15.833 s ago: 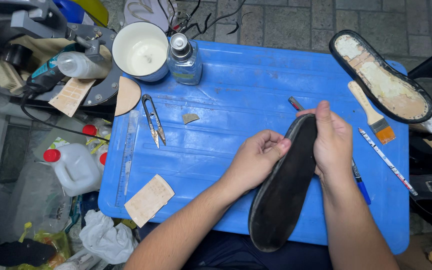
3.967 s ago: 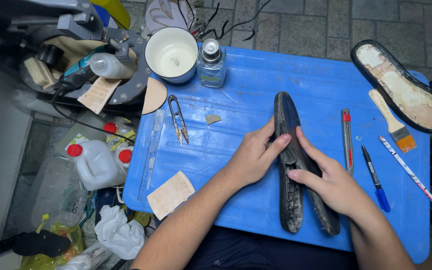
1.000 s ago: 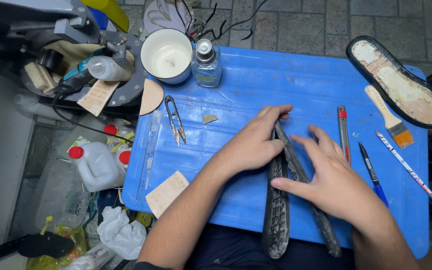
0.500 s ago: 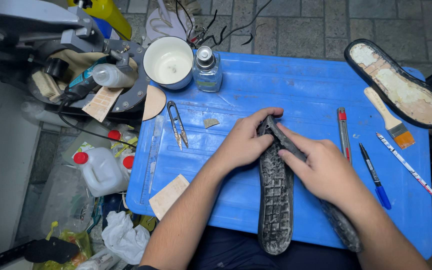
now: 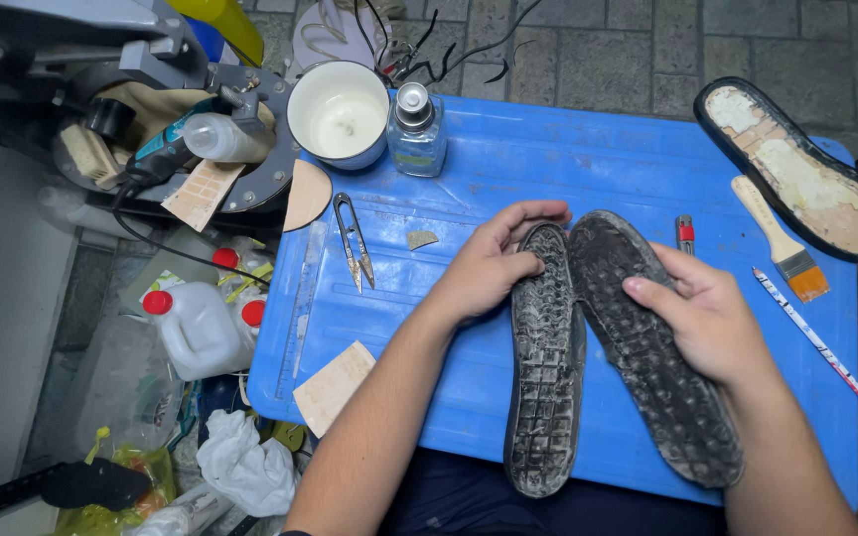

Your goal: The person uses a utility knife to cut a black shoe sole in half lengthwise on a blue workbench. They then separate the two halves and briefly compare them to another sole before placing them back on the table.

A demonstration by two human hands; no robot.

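Note:
Two black, worn shoe soles lie side by side, tread up, on the blue table (image 5: 508, 159). My left hand (image 5: 494, 263) grips the toe end of the left sole (image 5: 545, 367), fingers curled over its tip. Over the right sole (image 5: 662, 372) rests my right hand (image 5: 712, 323), with the thumb pressing on the tread. The two soles touch along their inner edges near the toes.
A third sole (image 5: 796, 169) with a pale inner face lies at the far right. Beside it are a paintbrush (image 5: 782, 238) and a thin stick (image 5: 811, 337). A white cup (image 5: 338, 111), a glass bottle (image 5: 416, 129), snips (image 5: 355, 243) and paper pieces (image 5: 335, 387) sit to the left.
The two soles were held together on edge; now they are opened out flat, side by side, treads up. Both hands have spread apart, one on each sole.

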